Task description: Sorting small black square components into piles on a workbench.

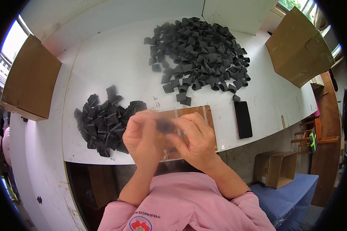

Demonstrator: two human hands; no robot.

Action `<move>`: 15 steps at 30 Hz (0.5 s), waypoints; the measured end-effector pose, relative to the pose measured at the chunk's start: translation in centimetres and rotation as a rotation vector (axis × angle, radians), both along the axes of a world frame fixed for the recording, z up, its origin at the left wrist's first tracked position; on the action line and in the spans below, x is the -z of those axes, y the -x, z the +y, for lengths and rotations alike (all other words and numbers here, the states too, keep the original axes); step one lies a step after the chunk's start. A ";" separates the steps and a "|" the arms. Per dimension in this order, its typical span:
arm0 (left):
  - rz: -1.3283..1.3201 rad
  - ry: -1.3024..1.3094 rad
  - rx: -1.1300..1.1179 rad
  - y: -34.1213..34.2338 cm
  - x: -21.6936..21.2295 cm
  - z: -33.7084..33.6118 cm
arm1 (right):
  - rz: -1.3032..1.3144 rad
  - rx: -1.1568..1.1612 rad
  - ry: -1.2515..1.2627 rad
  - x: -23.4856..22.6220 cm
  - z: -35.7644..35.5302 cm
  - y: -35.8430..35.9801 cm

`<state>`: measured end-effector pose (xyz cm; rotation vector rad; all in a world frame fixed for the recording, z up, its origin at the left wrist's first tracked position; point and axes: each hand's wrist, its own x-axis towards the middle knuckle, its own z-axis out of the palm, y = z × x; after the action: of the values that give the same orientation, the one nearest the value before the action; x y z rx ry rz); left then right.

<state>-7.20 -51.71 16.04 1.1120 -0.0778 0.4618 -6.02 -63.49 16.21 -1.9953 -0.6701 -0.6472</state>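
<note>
Low over the front of the table, my right hand [196, 138] is closed round a small black fabric tube [165, 125], with thumb and fingers at its right side. My left hand [139, 134] is curled close against the tube's left side. Motion smears its fingers, so its grip does not show clearly. Beneath both hands lies a brown board [209, 115] with strips of clear tape. Beside my left hand sits a pile of flattened black fabric pieces [104, 125]. Beyond the board spreads a larger heap of short, open black fabric tubes [204, 57].
A black phone [243, 120] lies right of the board. Cardboard boxes stand at the left [32, 79] and the far right [300, 48] of the white table [112, 57]. Below the right edge, an open carton [275, 169] rests on a blue cloth [285, 196].
</note>
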 end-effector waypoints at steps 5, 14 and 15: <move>0.192 0.279 0.018 0.4 -0.3 -0.2 | -0.090 0.063 0.066 -0.2 0.4 -0.5; 0.190 0.096 -0.017 1.2 0.2 -0.5 | 0.009 -0.043 -0.037 1.4 0.0 -0.9; 0.193 0.131 -0.019 1.1 -0.1 -0.6 | 0.077 -0.068 -0.048 1.1 0.0 -1.0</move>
<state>-8.31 -52.27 16.12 1.0243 0.1309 0.3692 -5.05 -63.48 15.08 -1.9343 -0.6663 -0.5387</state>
